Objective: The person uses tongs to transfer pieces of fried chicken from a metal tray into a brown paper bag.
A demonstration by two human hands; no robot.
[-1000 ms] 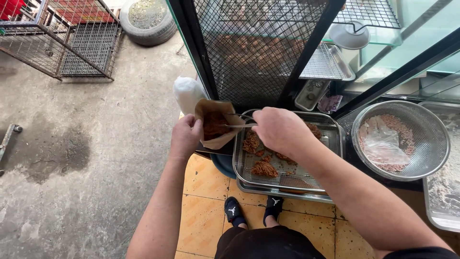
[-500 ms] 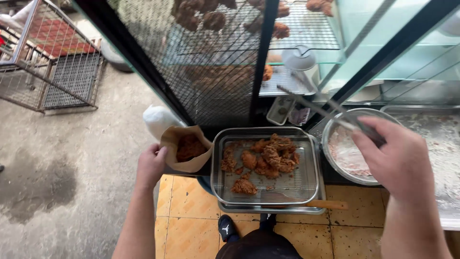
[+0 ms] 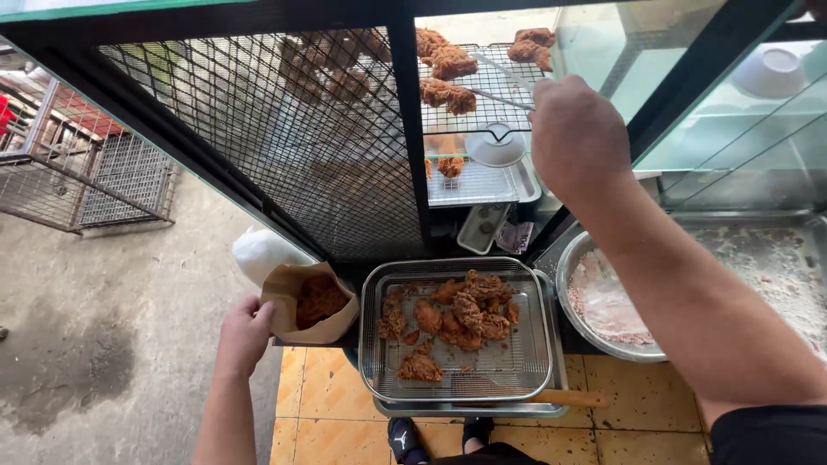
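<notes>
Item 1. Left hand (image 3: pixel 244 334): low at the left, fingers curled around the side of an open brown paper bag (image 3: pixel 312 303). The bag stands mouth-up just left of the mesh tray and already holds fried pieces. A white plastic bag (image 3: pixel 261 253) sits just behind it.

Item 2. Right hand (image 3: pixel 575 136): raised high into the glass display case, fingers closed on the handles of metal tongs (image 3: pixel 508 86). The tong arms run up and to the left from the hand, toward the fried chicken pieces (image 3: pixel 448 93) on the upper wire rack (image 3: pixel 482 82). The tips lie near those pieces; whether they already pinch one cannot be told.

Item 3. Key relation: the rack pieces lie to the upper left of the right hand, along the long axis of the tongs. The right hand is by far the nearer; the left hand and bag are well apart from it, below and to the left.

Item 4. Mesh tray (image 3: pixel 534 344): rectangular wire basket set in a metal pan, loaded with more fried chicken (image 3: pixel 465 314), between the bag and a round metal bowl (image 3: pixel 573 284) of pale flour coating.

Item 5. Lower shelf of the case: a small white bowl (image 3: pixel 494 146) on a wire rack. Black mesh screen (image 3: pixel 284 146) to the left of the opening.

Item 6. Floor: orange tiles (image 3: pixel 323 396) below, the person's dark shoes (image 3: pixel 405 435) visible.
</notes>
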